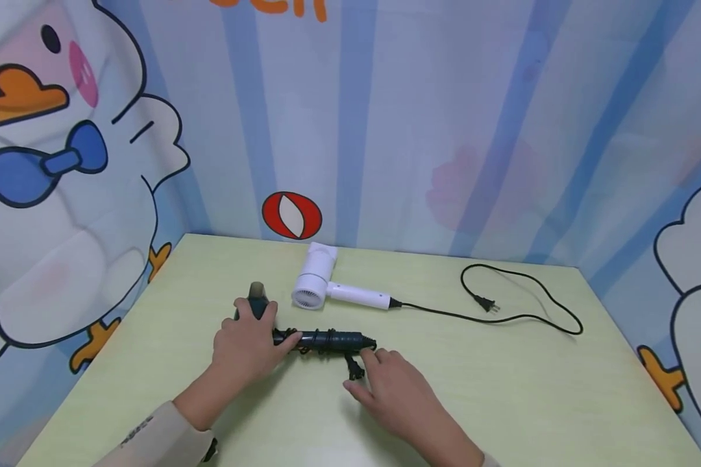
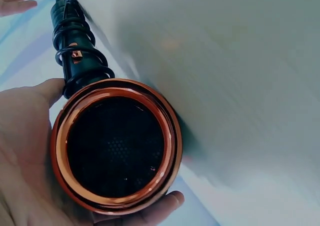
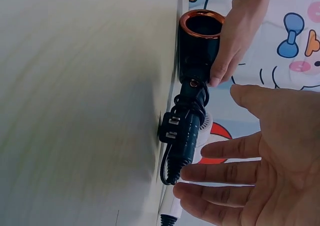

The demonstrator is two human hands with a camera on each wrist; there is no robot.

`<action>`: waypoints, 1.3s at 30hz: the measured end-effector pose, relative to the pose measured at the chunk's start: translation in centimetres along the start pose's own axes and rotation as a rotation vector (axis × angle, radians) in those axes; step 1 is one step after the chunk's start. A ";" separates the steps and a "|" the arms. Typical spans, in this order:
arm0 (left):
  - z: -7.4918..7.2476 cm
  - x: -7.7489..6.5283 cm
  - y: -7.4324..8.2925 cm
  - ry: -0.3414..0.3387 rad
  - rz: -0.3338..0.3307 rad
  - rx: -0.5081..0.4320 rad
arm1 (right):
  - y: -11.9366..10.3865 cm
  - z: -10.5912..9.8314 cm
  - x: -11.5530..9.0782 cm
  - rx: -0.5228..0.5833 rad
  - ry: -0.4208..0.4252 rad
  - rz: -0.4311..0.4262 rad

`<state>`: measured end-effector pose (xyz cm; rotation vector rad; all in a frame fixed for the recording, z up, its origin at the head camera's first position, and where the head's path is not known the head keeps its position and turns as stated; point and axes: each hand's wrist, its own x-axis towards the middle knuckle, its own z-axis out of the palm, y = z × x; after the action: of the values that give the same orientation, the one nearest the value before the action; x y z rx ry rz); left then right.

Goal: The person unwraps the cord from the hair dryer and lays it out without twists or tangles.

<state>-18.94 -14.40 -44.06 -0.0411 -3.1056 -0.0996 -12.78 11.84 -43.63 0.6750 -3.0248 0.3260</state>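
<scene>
A dark hair dryer [image 1: 346, 341] with a black cord wound round its handle lies on the table. My left hand [image 1: 246, 340] grips its barrel from above, thumb toward the handle. In the left wrist view the copper-coloured rim [image 2: 59, 146] of its round intake faces the camera, fingers and thumb on either side. The two-pronged plug [image 3: 171, 128] hangs beside the wound handle. At the handle's tail end is my right hand [image 1: 396, 389], its fingers extended and fingertips [image 3: 187, 173] right at the cord's base, with nothing gripped.
Behind the dark dryer lies a white hair dryer [image 1: 317, 269], its handle pointing right. Its black cord [image 1: 537, 316] loops across the table's right side and ends in a plug [image 1: 486, 303]. A cartoon-printed curtain [image 1: 397, 130] rises along the far edge of the pale table [image 1: 502, 389].
</scene>
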 end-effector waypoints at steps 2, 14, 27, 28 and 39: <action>0.0 -0.2 0.6 0.000 0.009 0.001 | 0.3 0.0 -0.2 0.002 -0.004 0.025; -0.4 -1.6 4.4 -0.008 0.072 -0.028 | 2.5 -0.8 -0.8 0.007 -0.025 0.213; -0.7 -1.3 4.8 -0.041 0.039 -0.145 | 3.0 -0.6 -0.8 -0.014 -0.064 0.247; -0.7 -1.2 4.7 -0.049 0.033 -0.161 | 2.9 -0.5 -0.8 -0.015 -0.065 0.247; 0.0 0.2 4.1 -0.168 0.003 -0.300 | 2.1 1.0 0.0 -0.066 -0.053 0.237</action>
<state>-19.05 -10.30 -43.81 -0.0641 -3.2248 -0.5903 -13.62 13.50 -45.02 0.3260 -3.1544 0.2146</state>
